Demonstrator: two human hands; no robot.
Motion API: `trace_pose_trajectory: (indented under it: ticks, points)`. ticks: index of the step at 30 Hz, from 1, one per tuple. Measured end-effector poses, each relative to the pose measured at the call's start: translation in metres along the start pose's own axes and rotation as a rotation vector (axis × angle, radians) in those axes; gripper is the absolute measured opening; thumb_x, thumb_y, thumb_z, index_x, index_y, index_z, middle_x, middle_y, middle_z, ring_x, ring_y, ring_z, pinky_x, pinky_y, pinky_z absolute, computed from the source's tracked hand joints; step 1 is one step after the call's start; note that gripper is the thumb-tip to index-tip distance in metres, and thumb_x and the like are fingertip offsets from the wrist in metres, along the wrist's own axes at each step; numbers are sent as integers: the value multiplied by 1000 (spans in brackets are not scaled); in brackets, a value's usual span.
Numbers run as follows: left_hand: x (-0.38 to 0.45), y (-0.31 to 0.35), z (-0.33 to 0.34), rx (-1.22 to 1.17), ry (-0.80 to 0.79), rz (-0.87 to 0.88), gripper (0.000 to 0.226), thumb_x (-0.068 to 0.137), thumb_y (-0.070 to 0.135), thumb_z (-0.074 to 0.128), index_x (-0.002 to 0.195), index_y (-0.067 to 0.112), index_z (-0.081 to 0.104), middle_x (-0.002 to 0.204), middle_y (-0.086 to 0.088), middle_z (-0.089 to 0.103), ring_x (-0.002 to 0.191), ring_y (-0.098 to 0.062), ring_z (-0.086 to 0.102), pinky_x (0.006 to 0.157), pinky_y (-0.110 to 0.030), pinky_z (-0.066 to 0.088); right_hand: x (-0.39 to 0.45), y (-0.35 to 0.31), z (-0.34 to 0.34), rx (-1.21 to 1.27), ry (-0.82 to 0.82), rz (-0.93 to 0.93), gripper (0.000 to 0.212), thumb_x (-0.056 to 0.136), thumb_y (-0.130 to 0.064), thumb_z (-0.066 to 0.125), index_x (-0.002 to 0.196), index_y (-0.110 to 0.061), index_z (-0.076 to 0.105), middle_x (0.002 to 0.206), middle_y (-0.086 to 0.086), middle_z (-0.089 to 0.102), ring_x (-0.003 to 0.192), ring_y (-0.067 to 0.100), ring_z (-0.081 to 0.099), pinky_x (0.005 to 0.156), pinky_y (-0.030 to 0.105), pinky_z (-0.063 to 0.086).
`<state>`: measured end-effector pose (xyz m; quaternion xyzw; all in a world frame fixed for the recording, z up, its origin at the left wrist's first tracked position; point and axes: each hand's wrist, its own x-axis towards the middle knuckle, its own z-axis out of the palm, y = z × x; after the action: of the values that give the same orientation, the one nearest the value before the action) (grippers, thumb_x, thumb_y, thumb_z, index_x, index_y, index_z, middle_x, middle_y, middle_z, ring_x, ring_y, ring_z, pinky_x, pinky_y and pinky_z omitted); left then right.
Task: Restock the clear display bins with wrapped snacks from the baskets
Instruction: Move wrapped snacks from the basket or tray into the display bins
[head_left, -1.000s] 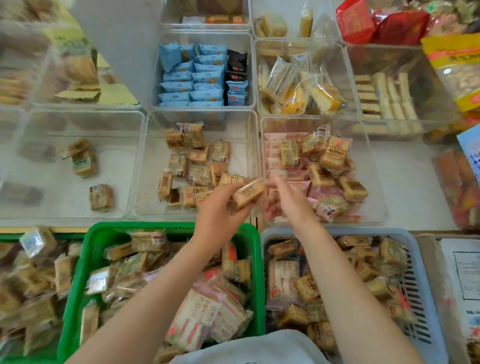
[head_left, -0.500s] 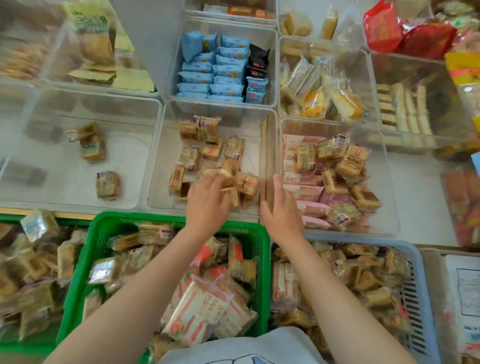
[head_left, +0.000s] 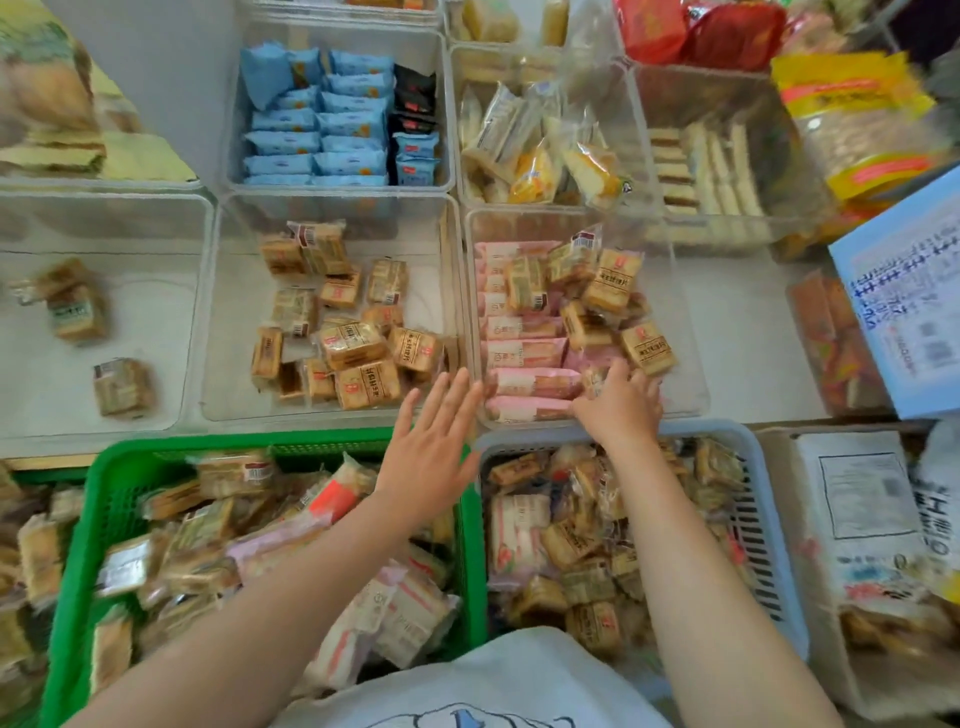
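Left grip (head_left: 431, 457): fingers straight and spread, palm down, holding nothing, hovering over the far rim of the green basket (head_left: 72, 571) and the near edge of the middle bin (head_left: 213, 312). Right grip (head_left: 618, 410): reaching over the near wall of the right bin (head_left: 691, 332), fingers bent down onto the wrapped snacks at its front; whether it has hold of one cannot be told.

Middle bin: clear, partly filled with brown snacks (head_left: 353, 343) lying loose on its floor. Right bin: pink packs (head_left: 524, 353) stacked in a row along its left side, brown packs piled on top and to the right. Left bin (head_left: 171, 322): three brown packs, well apart from one another.

Back row: clear bin of blue packs (head_left: 317, 124) in tidy rows with a few black packs at its right; beside it a bin of cake slices (head_left: 540, 150); further right a bin of pale bars (head_left: 711, 166).

Near side: green basket heaped with mixed brown and pink packs; grey basket (head_left: 774, 530) just beside it, likewise heaped. Both sit against the front edge of the bins. White table (head_left: 748, 322) shows right of the right bin. Blue-edged carton (head_left: 904, 291) stands at far right, a white carton (head_left: 857, 493) below it. Red bags (head_left: 701, 31) at top right.
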<state>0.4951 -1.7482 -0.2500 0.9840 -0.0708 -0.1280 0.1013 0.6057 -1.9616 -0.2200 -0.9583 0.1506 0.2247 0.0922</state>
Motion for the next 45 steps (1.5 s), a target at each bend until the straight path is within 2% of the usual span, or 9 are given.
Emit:
trace_pose_trajectory:
  ticks: [8, 16, 20, 24, 26, 30, 33, 37, 45]
  points:
    - [-2, 5, -25, -137, -76, -40, 73, 103, 54, 28, 159, 25, -7, 165, 5, -17, 151, -18, -20, 125, -44, -5, -22, -6, -34, 451, 114, -104, 29, 94, -18, 63, 121, -19, 55, 104, -4, 61, 95, 19, 57, 70, 30, 43]
    - [-11, -2, -69, -449, 318, 43, 80, 85, 54, 60, 152, 15, 37, 154, -4, 42, 145, -22, 34, 121, -34, 22, -79, -49, -23, 1063, -378, -205, 34, 96, -25, 66, 130, -22, 64, 122, -5, 72, 113, 12, 67, 103, 43, 53]
    - [-13, -28, -75, -429, 346, -125, 67, 85, 43, 67, 145, 21, 47, 126, -4, 63, 112, -21, 59, 85, -36, 54, -84, -88, -14, 1001, -441, -294, 21, 101, -26, 60, 119, -25, 68, 114, -4, 74, 108, 15, 68, 96, 35, 54]
    - [8, -82, -73, -455, 422, -302, 59, 89, 31, 70, 143, 28, 45, 130, -3, 60, 116, -22, 55, 82, -34, 51, -63, -113, 8, 277, 42, -501, 46, 100, -27, 51, 145, -18, 48, 152, 3, 45, 141, 22, 37, 118, 44, 31]
    - [28, -104, -71, -474, 426, -349, 53, 91, 25, 66, 141, 25, 48, 138, -6, 55, 126, -27, 48, 99, -43, 49, -54, -116, 24, 142, 35, -538, 58, 99, -25, 50, 154, -18, 33, 161, 7, 32, 149, 28, 25, 122, 51, 22]
    - [54, -128, -44, -283, -9, -400, 70, 100, 48, 45, 159, 25, 16, 167, -12, 3, 153, -35, 0, 123, -54, 15, -53, -109, 53, 50, -17, -539, 62, 102, -31, 38, 159, -30, 14, 151, 13, 41, 136, 30, 40, 109, 53, 39]
    - [51, -132, -29, -247, -168, -437, 78, 101, 59, 32, 160, 19, 1, 167, -14, -7, 153, -33, -7, 123, -54, 13, -51, -104, 59, 14, 29, -546, 59, 103, -33, 32, 159, -33, 15, 144, 11, 47, 130, 29, 44, 105, 51, 41]
    - [36, -101, -35, -226, -3, -363, 67, 104, 54, 24, 158, 15, 19, 167, -10, 7, 154, -27, 1, 124, -49, 10, -46, -103, 62, -37, 37, -555, 59, 102, -34, 30, 158, -32, 13, 150, 13, 42, 137, 31, 38, 110, 53, 37]
    - [37, -16, -16, -194, 61, 0, 71, 102, 60, 13, 160, 22, -3, 166, 3, -11, 152, -15, -15, 125, -45, 0, -13, -66, 25, 285, 376, -371, 51, 97, -21, 52, 147, -14, 40, 144, 9, 48, 132, 26, 44, 108, 45, 38]
